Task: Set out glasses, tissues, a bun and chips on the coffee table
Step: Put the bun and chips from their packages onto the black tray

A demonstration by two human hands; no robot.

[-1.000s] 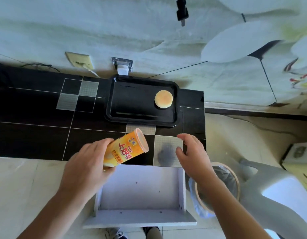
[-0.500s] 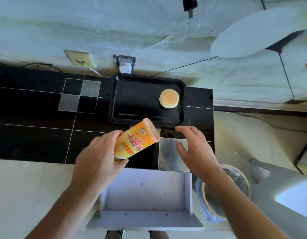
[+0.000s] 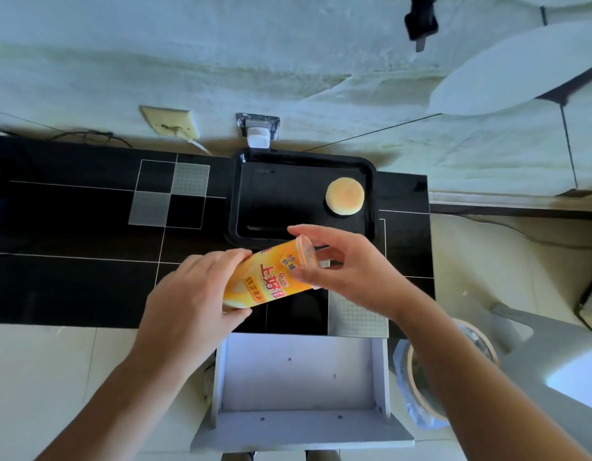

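Step now: the chips are being handled; the chip can [image 3: 268,277] is up in the air over the black coffee table [image 3: 72,277], tipped on a slant, not set down yet.
Left hand [image 3: 191,301]: its fingers wrap round the bottom end of the can and hold it.
Right hand [image 3: 348,271]: its thumb and fingers curl round the top end of the can, at the lid.
Where the can is: between the two hands, with the lid end by the right hand and farther from the person.
How the can looks: a short orange and yellow tube with red writing and a see-through lid.
Bun [image 3: 345,196]: round and pale gold; it sits on the black tray [image 3: 254,194], past the right hand's fingertips.
Next move, my guess: either pull the lid off or stand the can up straight on the table, near the tray. It must go down flat on its bottom so it does not roll.
Not seen: glasses and tissues.
Also there: a white open drawer [image 3: 298,377], below both hands.
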